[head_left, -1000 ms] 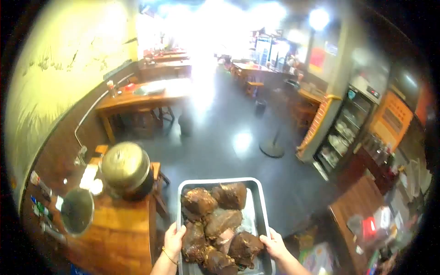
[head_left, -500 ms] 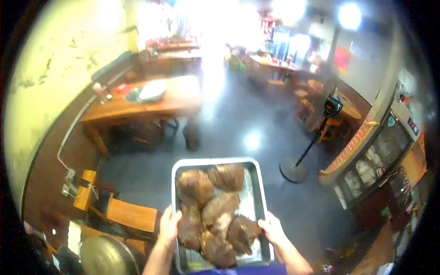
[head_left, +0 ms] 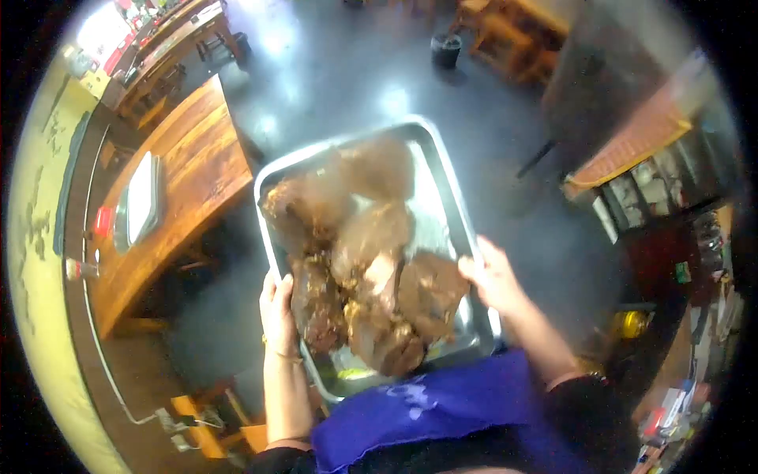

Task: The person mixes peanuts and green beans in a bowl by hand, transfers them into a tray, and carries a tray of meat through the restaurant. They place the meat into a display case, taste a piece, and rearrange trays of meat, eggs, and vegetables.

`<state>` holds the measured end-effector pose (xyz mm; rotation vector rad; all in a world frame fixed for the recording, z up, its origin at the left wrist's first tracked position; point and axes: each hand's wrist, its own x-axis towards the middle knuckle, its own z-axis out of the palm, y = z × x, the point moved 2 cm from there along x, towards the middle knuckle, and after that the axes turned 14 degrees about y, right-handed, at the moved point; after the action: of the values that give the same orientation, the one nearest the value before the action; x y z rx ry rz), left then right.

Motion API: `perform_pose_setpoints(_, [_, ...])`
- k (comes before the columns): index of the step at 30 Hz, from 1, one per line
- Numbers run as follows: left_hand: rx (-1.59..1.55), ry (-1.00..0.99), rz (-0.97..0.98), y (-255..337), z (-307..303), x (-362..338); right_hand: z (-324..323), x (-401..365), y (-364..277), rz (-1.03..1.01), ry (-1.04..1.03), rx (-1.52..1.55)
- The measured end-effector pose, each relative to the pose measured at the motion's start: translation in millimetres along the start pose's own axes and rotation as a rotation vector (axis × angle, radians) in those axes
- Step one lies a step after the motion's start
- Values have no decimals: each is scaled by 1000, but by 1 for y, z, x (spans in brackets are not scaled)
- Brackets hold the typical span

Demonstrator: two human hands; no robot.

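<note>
A rectangular metal tray is held in front of my body, close to a purple apron. Several large chunks of browned cooked meat lie in it, covering most of its bottom. My left hand grips the tray's left side, thumb over the rim and fingers out of sight beneath. On the opposite side, my right hand holds the rim the same way. A little yellowish liquid shows in the tray's near left corner.
To the left stands a wooden table bearing a white-topped metal tray and a small red item. A dark bin is on the floor ahead. At right are a shelf unit with an orange edge and a yellow object.
My view has tilted down and turned, so the tray appears larger and higher. The wooden table is nearer on the left. Both hands keep their hold on the tray.
</note>
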<state>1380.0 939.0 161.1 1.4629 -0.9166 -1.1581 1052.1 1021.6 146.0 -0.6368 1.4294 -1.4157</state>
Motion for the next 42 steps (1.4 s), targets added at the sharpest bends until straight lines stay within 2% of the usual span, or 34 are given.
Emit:
perform_pose_setpoints(2, [37, 46, 36, 14, 4, -12, -4, -2, -31, -34, -54, -91])
perform_pose_setpoints(5, [-82, 49, -83, 33, 14, -25, -14, 3, -53, 24, -110, -143])
perform_pose_setpoints(8, [-57, 71, -10, 39, 16, -19, -7, 9, -70, -143, -94, -101])
perform_pose_setpoints(9, [-115, 42, -41, 41, 19, -21, -14, 12, -71, -29, -176, -86])
perform_pose_setpoints(12, [-73, -11, -20, 41, 17, -16, -17, -3, -60, -129, -62, -135])
perform_pose_setpoints(13, [62, 28, 135, 47, 28, -20, -17, -7, -64, -134, -13, -113])
perform_pose_setpoints(14, [78, -47, 86, 44, 21, -5, -19, -21, -72, -134, 41, -134])
perform_pose_setpoints(16, [-3, -69, -85, 82, 45, -23, -19, -31, -91, -183, 87, -151])
perform_pose_setpoints(17, [-130, -190, -25, 88, 56, -20, -20, -42, -105, -192, 124, -126])
perform_pose_setpoints(20, [-71, -285, -5, 105, 56, -23, -30, -79, -126, -186, 220, -71])
perform_pose_setpoints(22, [-87, -350, -77, 131, 83, -36, -47, -86, -137, -127, 218, -62])
perform_pose_setpoints(24, [-23, -323, -89, 133, 87, -51, -61, -101, -146, -68, 220, -49])
perform_pose_setpoints(25, [23, -278, -60, 123, 85, -51, -72, -102, -143, -189, 252, -133])
perform_pose_setpoints(26, [71, -263, -15, 128, 77, -44, -59, -96, -136, -52, 241, -81])
perform_pose_setpoints(28, [90, -220, 23, 109, 70, -33, -60, -89, -130, -275, 254, -164])
perform_pose_setpoints(29, [69, -143, -115, 132, 88, -58, -72, -79, -142, -176, 203, -168])
perform_pose_setpoints(30, [173, -154, 29, 136, 88, -52, -73, -79, -152, -58, 172, -172])
perform_pose_setpoints(31, [92, -164, -46, 149, 95, -63, -65, -81, -166, 3, 204, -77])
perform_pose_setpoints(33, [-2, -142, -148, 162, 95, -77, -67, -73, -177, -4, 144, -94])
perform_pose_setpoints(34, [33, -103, -95, 172, 91, -82, -64, -71, -187, 17, 108, -112])
perform_pose_setpoints(35, [23, -80, -95, 155, 91, -82, -73, -65, -177, -13, 93, -94])
perform_pose_setpoints(37, [36, -35, -96, 158, 85, -78, -72, -56, -182, -30, 54, -87])
perform_pose_setpoints(40, [87, -11, -60, 141, 76, -72, -64, -62, -151, -19, 79, -18])
perform_pose_setpoints(42, [80, -73, -69, 159, 104, -62, -68, -56, -158, -89, 138, -43])
